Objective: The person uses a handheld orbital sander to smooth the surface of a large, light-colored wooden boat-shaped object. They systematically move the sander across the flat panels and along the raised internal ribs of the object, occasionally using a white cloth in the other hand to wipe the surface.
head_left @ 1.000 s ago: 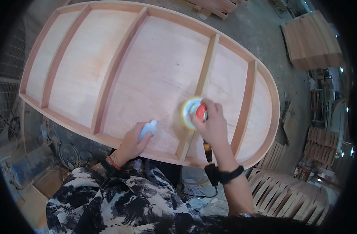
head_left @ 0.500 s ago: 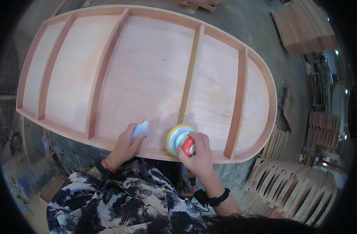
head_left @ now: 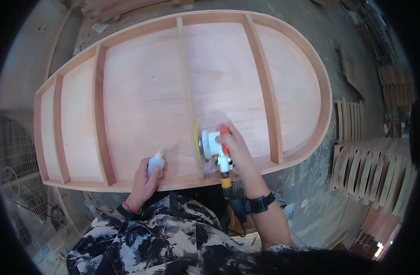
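Observation:
Before me lies a large wooden panel frame (head_left: pixel 145 82), rounded at its right end, with a raised rim and several cross slats. My right hand (head_left: pixel 235 144) is closed around a pneumatic orbital sander (head_left: pixel 211 143) with a white body, a red lever and a yellow-edged pad. The sander is tipped on its side, its pad facing left along the middle slat (head_left: pixel 186 73); I cannot tell whether they touch. My left hand (head_left: pixel 145 183) grips a small translucent squeeze bottle (head_left: pixel 156 164), nozzle up, over the panel near the front rim.
On the right, curved wooden parts (head_left: pixel 370 172) are stacked in a row, with more slatted pieces (head_left: pixel 349 120) behind them. A wire mesh guard (head_left: pixel 29 169) stands at the left. Stacked boards (head_left: pixel 123 9) lie on the floor beyond the panel. The sander's hose fitting (head_left: pixel 226 183) points toward me.
My view has turned, so the panel appears rotated. The sander has swung from facing the panel's surface to standing on edge beside the middle slat. The bottle stays in my left hand.

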The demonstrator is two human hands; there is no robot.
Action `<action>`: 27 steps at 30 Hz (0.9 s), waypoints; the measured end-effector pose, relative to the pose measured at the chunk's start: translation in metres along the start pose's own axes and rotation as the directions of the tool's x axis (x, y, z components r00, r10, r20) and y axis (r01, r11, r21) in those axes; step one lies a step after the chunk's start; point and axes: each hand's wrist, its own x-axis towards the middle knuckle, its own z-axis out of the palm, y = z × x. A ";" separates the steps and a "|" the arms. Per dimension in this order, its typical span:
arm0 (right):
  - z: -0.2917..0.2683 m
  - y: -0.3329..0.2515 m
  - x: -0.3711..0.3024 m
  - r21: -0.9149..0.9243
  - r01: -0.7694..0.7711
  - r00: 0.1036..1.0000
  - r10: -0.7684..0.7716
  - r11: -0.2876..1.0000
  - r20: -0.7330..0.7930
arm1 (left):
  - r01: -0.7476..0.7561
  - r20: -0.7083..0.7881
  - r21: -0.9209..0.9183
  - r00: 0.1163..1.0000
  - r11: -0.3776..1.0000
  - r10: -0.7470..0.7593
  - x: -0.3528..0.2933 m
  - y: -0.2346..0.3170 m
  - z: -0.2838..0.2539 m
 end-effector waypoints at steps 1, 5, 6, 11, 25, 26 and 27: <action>-0.008 0.012 -0.004 -0.007 -0.016 1.000 0.016 1.000 -0.020 | 0.003 0.014 0.021 1.000 1.000 -0.004 0.002 0.001 0.002; -0.013 0.025 -0.032 -0.050 -0.064 0.995 0.060 0.997 -0.078 | 0.024 0.037 0.079 0.999 0.997 -0.027 0.003 0.002 0.006; -0.007 0.019 -0.039 -0.062 -0.067 0.994 0.062 0.996 -0.086 | 0.028 0.035 0.089 0.999 0.996 -0.031 0.003 0.003 0.005; 0.020 0.016 -0.029 -0.614 0.256 0.936 -0.350 0.747 -0.035 | 0.043 0.004 0.074 0.999 0.996 -0.043 0.007 0.010 0.007; 0.025 -0.007 -0.016 -0.740 0.328 0.895 -0.443 0.587 0.045 | -0.029 -0.147 -0.108 0.989 0.994 0.013 0.019 -0.007 0.004; 0.019 0.003 -0.028 -0.729 0.321 0.905 -0.423 0.605 0.048 | -0.019 -0.152 -0.128 0.988 0.992 -0.001 0.020 -0.008 0.004; 0.014 0.012 -0.039 -0.717 0.314 0.914 -0.403 0.622 0.050 | -0.009 -0.157 -0.147 0.988 0.989 -0.014 0.020 -0.009 0.003</action>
